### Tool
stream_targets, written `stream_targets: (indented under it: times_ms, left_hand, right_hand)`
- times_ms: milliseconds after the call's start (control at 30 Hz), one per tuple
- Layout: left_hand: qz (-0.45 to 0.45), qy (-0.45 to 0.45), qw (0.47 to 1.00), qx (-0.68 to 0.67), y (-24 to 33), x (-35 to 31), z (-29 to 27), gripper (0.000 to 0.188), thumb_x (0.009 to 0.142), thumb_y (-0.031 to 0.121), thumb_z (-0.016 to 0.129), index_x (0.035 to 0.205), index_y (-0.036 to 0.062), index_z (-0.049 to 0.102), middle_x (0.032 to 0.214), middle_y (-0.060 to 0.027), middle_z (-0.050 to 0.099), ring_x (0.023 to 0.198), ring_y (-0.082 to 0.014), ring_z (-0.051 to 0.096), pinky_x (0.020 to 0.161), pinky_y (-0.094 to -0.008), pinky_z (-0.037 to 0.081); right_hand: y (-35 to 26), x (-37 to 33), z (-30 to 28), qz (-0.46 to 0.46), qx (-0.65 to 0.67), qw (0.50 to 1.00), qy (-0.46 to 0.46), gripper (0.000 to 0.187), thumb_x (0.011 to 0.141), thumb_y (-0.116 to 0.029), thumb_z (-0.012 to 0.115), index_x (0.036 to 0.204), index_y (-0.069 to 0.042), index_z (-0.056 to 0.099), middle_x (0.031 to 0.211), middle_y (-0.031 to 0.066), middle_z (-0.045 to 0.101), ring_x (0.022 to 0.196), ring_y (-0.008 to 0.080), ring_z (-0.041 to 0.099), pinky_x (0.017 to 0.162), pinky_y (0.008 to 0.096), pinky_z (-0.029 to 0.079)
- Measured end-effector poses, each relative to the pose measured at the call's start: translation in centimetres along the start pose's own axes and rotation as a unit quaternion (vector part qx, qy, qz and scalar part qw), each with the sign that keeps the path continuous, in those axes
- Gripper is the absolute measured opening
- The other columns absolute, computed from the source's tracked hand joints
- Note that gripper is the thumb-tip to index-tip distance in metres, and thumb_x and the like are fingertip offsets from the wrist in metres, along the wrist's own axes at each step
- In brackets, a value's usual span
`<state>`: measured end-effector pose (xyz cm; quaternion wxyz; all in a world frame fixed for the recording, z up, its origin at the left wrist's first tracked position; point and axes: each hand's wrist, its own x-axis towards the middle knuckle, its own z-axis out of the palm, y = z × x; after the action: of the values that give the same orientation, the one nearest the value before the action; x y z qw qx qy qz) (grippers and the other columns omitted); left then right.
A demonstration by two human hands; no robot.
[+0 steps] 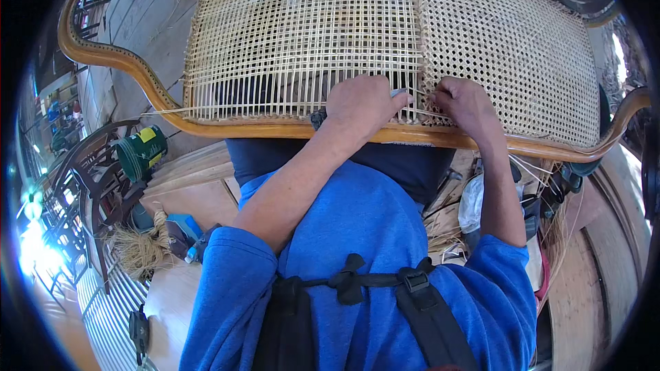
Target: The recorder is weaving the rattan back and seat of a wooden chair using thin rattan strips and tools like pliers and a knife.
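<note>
A wooden frame (240, 128) with curved, polished rails lies across my lap, strung with woven cane. On the right the cane webbing (515, 48) is a finished-looking open-hole pattern; on the left the cane grid (302, 27) is squarer, with wider gaps along the near rail. My left hand (361, 104) is closed over the near rail by the seam between the two panels. A dark lump (318, 119) shows beside its palm, and a greyish tip shows by its thumb. My right hand (469, 106) pinches a thin cane strand (437, 116) just right of the seam.
At the left stand a green tub (141, 152) and dark wooden chair frames (96, 185). A bundle of loose cane strands (141, 244) and a blue box (183, 224) lie below them. A clear plastic bag (471, 204) sits under my right forearm. Wooden planks (581, 288) cover the right side.
</note>
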<state>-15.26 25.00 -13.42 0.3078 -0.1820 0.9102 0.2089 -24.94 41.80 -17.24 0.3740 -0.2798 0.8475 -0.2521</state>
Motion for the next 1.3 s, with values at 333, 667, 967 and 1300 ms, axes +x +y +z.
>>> stream_targets:
  times_ms: [333,667,967,1300]
  left_hand:
    - [0.104,0.085,0.988,0.071,0.7,0.7,-1.7,0.018,0.082,0.014,0.048,0.082,0.001,0.06,0.073,-0.0196,0.064,0.07,-0.0365,0.064,0.063,-0.0478,0.049]
    - [0.099,0.037,0.993,0.059,0.3,1.2,0.3,0.032,0.087,0.034,0.053,0.084,0.0027,0.062,0.072,-0.0167,0.064,0.071,-0.0341,0.064,0.062,-0.0445,0.05]
    - [0.009,0.027,1.0,0.01,0.2,0.7,0.7,0.044,0.085,0.044,0.054,0.083,0.0014,0.062,0.072,-0.0173,0.064,0.071,-0.0339,0.064,0.064,-0.0448,0.051]
    - [-0.02,0.02,1.0,-0.004,0.2,0.7,0.8,0.049,0.084,0.049,0.055,0.08,0.0003,0.06,0.071,-0.0198,0.063,0.071,-0.0368,0.063,0.065,-0.0469,0.05]
  right_hand:
    - [-0.4,-0.3,-0.5,0.009,0.035,0.999,-0.017,0.022,0.083,-0.021,0.061,0.084,0.001,0.059,0.063,0.0107,0.056,0.057,0.0149,0.051,0.057,0.0318,0.043]
    - [0.3,-0.1,-0.1,-0.029,0.04,0.999,0.005,0.014,0.08,-0.014,0.059,0.081,0.0,0.059,0.064,0.0117,0.058,0.057,0.0175,0.055,0.057,0.0317,0.045]
    - [1.0,-0.2,-0.1,-0.047,0.029,0.998,0.019,0.012,0.079,-0.011,0.057,0.079,0.0,0.057,0.065,0.0127,0.058,0.057,0.0195,0.055,0.056,0.0323,0.045]
    - [1.2,0.1,0.0,-0.043,0.039,0.998,0.0,0.013,0.081,-0.013,0.057,0.081,0.0,0.058,0.065,0.0117,0.059,0.057,0.0183,0.055,0.056,0.0327,0.044]
